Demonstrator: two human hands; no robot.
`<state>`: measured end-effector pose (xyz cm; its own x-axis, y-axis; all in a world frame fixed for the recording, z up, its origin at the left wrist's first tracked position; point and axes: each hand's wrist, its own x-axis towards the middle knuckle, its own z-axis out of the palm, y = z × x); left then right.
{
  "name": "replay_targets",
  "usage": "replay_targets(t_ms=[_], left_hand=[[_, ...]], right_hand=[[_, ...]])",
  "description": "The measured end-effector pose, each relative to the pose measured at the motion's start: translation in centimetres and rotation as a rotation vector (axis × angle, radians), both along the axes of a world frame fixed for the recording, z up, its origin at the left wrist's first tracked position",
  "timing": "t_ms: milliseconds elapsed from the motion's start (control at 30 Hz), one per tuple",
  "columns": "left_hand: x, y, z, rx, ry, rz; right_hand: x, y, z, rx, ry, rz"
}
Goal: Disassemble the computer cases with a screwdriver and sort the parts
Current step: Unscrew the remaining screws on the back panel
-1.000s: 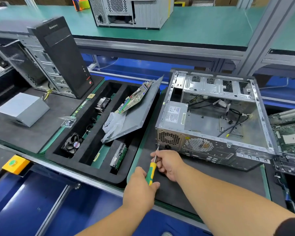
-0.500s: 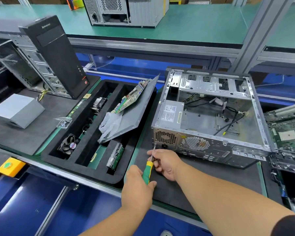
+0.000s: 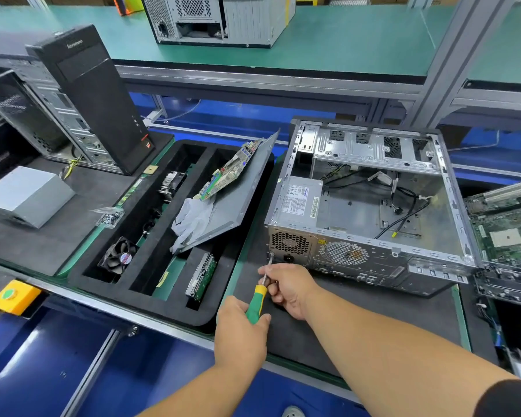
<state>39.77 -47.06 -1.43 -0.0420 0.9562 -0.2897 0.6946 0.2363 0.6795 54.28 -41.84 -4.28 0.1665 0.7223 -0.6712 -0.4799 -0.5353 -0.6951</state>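
Screwdriver tip set at the rear corner of the open case.

Your left hand (image 3: pixel 241 335) grips the green-and-yellow screwdriver (image 3: pixel 257 299) handle at lower centre; your right hand (image 3: pixel 289 288) pinches its metal shaft. The tip meets the lower left corner of the open computer case (image 3: pixel 364 206), which lies on its side on the bench (image 3: pixel 358 323) at centre right, beside the black sorting tray (image 3: pixel 223 317).
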Motion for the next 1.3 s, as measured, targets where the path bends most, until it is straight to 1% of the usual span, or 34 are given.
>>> replay_targets(t_ms=[133,467,533,633,733,800,867,967,1033,1167,1300], left_hand=[[0.1,0.0,-0.4,-0.006,-0.007,0.04],[0.2,0.3,-0.9,-0.04,-0.041,0.03],[0.1,0.3,-1.1,-0.083,-0.136,0.039],[0.3,0.3,-1.3,-0.231,-0.342,0.079],[0.1,0.4,-1.2,-0.31,-0.406,0.108],[-0.1,0.4,-0.9,-0.317,-0.404,0.106],[-0.3,0.5,-0.4,-0.284,-0.376,0.079],[-0.7,0.7,-0.2,-0.237,-0.23,0.051],[-0.8,0.8,-0.3,-0.229,-0.216,0.07],[-0.5,0.6,-0.5,-0.335,-0.435,0.167],[-0.4,0.6,-0.1,-0.507,-0.567,0.22]], right_hand=[[-0.4,0.0,0.1,-0.02,-0.039,-0.024],[-0.4,-0.1,0.4,-0.024,-0.051,-0.03],[-0.4,-0.1,0.2,-0.021,-0.057,-0.037],[-0.2,-0.1,-0.1,-0.011,-0.068,-0.05],[-0.2,0.0,-0.4,-0.003,-0.069,-0.051],[-0.3,0.0,-0.4,0.0,-0.067,-0.051],[-0.3,0.0,-0.4,0.001,-0.062,-0.05],[-0.4,0.0,-0.3,-0.008,-0.046,-0.049],[-0.4,0.2,-0.2,-0.015,-0.037,-0.049],[-0.5,0.3,-0.2,-0.016,-0.033,-0.05],[-0.4,0.5,-0.2,-0.028,-0.04,-0.061]])
